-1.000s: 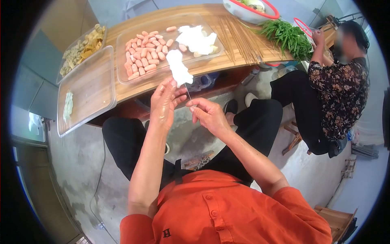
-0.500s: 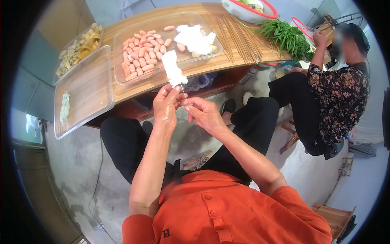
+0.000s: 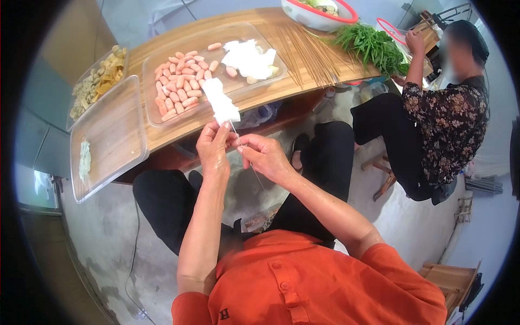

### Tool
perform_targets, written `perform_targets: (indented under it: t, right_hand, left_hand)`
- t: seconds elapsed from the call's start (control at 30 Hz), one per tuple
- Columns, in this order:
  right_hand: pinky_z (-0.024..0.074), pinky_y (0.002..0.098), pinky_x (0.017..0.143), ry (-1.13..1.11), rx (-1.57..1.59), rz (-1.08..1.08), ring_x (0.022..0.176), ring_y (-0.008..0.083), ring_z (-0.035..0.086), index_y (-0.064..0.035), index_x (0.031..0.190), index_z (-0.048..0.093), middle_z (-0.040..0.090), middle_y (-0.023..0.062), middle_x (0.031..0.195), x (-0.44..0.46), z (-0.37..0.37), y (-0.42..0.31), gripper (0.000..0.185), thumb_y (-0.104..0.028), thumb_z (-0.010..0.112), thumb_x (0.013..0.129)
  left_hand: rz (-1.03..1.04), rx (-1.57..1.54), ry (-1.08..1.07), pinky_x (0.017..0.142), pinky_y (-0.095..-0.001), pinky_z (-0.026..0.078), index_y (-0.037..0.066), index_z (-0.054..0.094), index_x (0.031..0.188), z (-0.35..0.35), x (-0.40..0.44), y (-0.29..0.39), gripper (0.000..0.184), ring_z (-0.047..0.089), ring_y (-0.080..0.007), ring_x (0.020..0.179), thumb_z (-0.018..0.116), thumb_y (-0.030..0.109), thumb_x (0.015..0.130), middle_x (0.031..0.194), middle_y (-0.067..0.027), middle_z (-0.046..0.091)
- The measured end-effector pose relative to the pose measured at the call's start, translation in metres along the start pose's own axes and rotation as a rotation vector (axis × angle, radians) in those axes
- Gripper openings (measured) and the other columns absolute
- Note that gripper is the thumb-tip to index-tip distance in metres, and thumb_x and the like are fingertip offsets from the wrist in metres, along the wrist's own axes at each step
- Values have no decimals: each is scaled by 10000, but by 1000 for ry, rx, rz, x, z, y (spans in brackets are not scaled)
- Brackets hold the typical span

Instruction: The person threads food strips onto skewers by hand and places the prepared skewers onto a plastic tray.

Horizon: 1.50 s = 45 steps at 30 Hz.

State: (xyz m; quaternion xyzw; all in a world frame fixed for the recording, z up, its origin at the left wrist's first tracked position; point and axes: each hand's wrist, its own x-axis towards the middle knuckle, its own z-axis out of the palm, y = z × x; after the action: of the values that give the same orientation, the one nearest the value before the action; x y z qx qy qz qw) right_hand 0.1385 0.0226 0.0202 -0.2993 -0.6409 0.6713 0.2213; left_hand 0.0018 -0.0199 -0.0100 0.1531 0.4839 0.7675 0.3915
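Note:
My left hand [image 3: 214, 149] pinches the lower end of a white, crumpled piece [image 3: 221, 101], which stands up above the fingertips, in front of the table edge. A thin skewer [image 3: 254, 172] runs down from this piece. Just to the right, my right hand [image 3: 264, 156] has thumb and fingers closed on the skewer. Behind the white piece, a clear tray [image 3: 216, 62] on the table holds many small pink sausages [image 3: 179, 81] and a heap of white pieces [image 3: 250, 58].
On the wooden table [image 3: 157, 46] are loose skewers [image 3: 311, 51], green leaves [image 3: 371, 49] and a red-rimmed bowl [image 3: 319, 16]. At the left are a tray [image 3: 111, 138] with a pale strip and a container of yellow pieces [image 3: 100, 81]. A person [image 3: 444, 130] sits at the right.
Both hands and the white piece have shifted slightly left and down in view. More of the skewer shows below my right hand than a second ago. The table has shifted left in view too.

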Motion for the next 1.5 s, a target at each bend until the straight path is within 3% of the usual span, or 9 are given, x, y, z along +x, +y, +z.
perform_targets:
  t: [0.2,0.3,0.4,0.57,0.67,0.83,1.33,1.43,1.5]
  right_hand:
    - [334,227,455,0,33,6,499,42,444,-50,996,669,576,-12,600,15,-6,-1,171,-183,588,926]
    - [297,186,440,-39,85,65,501,19,416,-43,1029,643,576,-3,635,20,-9,-1,175,-187,582,950]
    - [324,219,444,-23,106,72,489,45,437,-38,932,652,595,2,615,24,-10,2,165,-193,596,931]
    - [307,198,438,-194,444,216,473,49,427,-6,1014,614,646,69,734,7,-17,-1,256,-249,617,935]
    - [312,198,438,-318,454,287,471,54,433,7,1068,601,656,78,761,-17,-18,1,290,-249,618,934]
    - [320,194,437,-271,371,260,468,64,470,-6,1069,616,653,75,747,-26,-19,14,225,-184,590,935]
    - [331,189,449,-240,321,215,477,64,470,-22,1071,628,638,61,735,-12,-13,11,218,-194,581,946]
    - [338,194,443,-237,310,223,472,65,471,-15,1075,626,639,64,737,-12,-12,11,220,-188,580,946]
    - [344,195,440,-230,304,220,471,68,474,-12,1074,625,639,65,737,-12,-11,11,217,-181,580,945]
  left_hand:
    - [-85,101,-61,612,-238,487,54,583,946,-3,-3,3,111,590,-100,646,643,139,906,822,-27,638]
    - [-103,140,-74,642,-263,496,55,586,942,-3,-6,5,113,598,-111,673,638,149,908,840,-34,648]
    - [-119,124,-110,641,-244,496,28,617,952,-9,-8,4,106,603,-98,683,638,119,901,841,-36,654]
    - [-125,67,-74,652,-255,492,37,614,965,-12,-11,3,97,604,-107,706,633,112,906,837,-29,641]
    - [-122,22,-101,652,-258,490,37,611,971,-14,-13,4,108,596,-108,702,640,116,903,835,-30,633]
    - [-135,37,-110,657,-269,491,56,602,957,-14,-17,0,90,593,-113,717,639,117,903,847,-29,629]
    - [-156,58,-121,639,-249,469,43,631,920,-17,-31,3,88,575,-99,649,659,120,889,750,-30,624]
    - [-181,79,-169,648,-254,475,45,618,984,-18,-34,7,131,578,-101,662,659,129,892,815,-41,630]
    - [-172,75,-77,652,-260,479,52,590,1064,-11,-42,11,192,589,-109,679,645,146,906,890,-52,625]
